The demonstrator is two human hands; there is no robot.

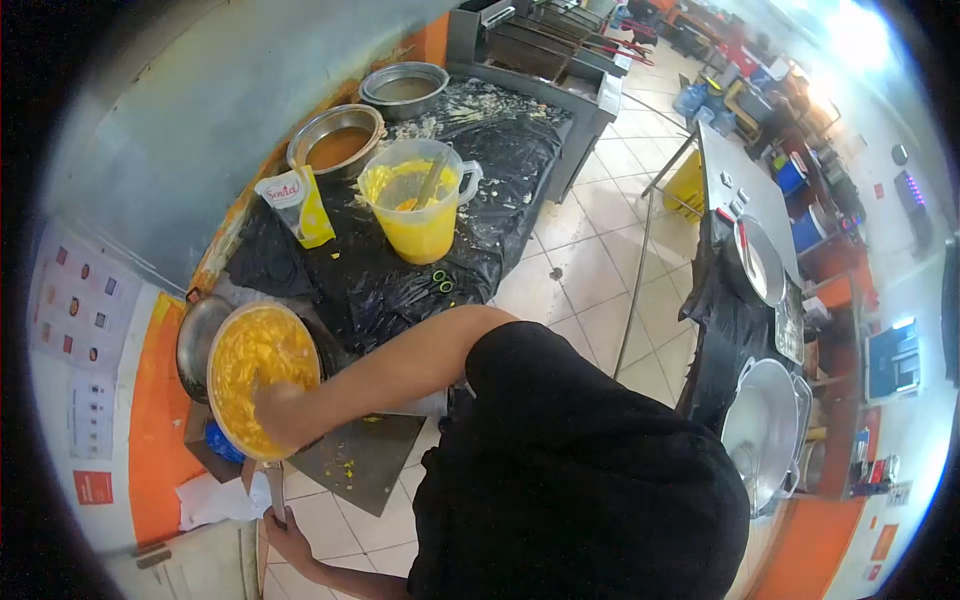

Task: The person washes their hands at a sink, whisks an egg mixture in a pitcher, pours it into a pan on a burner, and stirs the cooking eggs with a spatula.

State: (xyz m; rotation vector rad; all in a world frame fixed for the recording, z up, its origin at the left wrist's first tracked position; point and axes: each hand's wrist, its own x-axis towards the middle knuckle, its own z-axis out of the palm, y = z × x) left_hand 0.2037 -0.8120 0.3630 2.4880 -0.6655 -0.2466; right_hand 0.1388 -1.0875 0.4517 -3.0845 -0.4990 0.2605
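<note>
My right hand (283, 413) is pushed into a round bowl (313, 345) of thick yellow-orange mixture (250, 350) with paler lumps. Its fingers are sunk in the mixture and hidden. Lower down, my left hand (288, 538) is closed around something narrow and greyish below the bowl, which I cannot make out. Beyond the bowl stands a clear jug (415, 230) of yellow batter with a utensil leaning inside. Beside the jug is a yellow and white pouch (300, 208). Green-handled scissors (441, 282) lie on the black-covered table (370, 290).
Two metal bowls, one with brownish liquid (340, 148) and another (404, 88), stand along the wall. A metal lid or pan (200, 345) leans behind my bowl. To the right, across the tiled floor (575, 260), a second table holds a large pot (765, 420) and a pan (760, 260).
</note>
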